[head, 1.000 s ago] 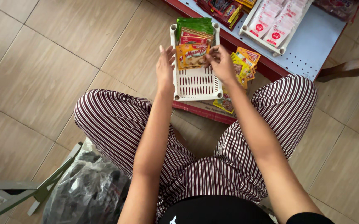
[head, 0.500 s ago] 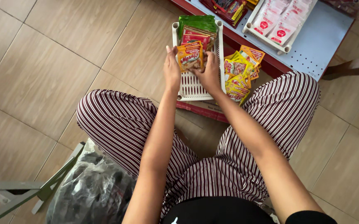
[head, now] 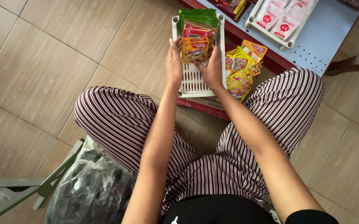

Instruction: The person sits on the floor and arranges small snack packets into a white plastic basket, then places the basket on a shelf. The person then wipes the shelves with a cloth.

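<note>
both hands (head: 194, 62) pinch orange sachets (head: 194, 51) over white basket (head: 193, 81).

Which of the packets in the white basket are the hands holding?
The orange packet, nearest the person, held between left hand and right hand; the red and green ones lie behind it.

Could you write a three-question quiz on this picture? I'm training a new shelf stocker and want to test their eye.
1. True or false: both hands grip the orange sachets.
2. What lies beside the white slotted tray, next to the right hand?
3. The left hand is at the tray's: A) left side B) far end.

Key: 1 true; 2 a pile of yellow sachets; 3 A.
</note>
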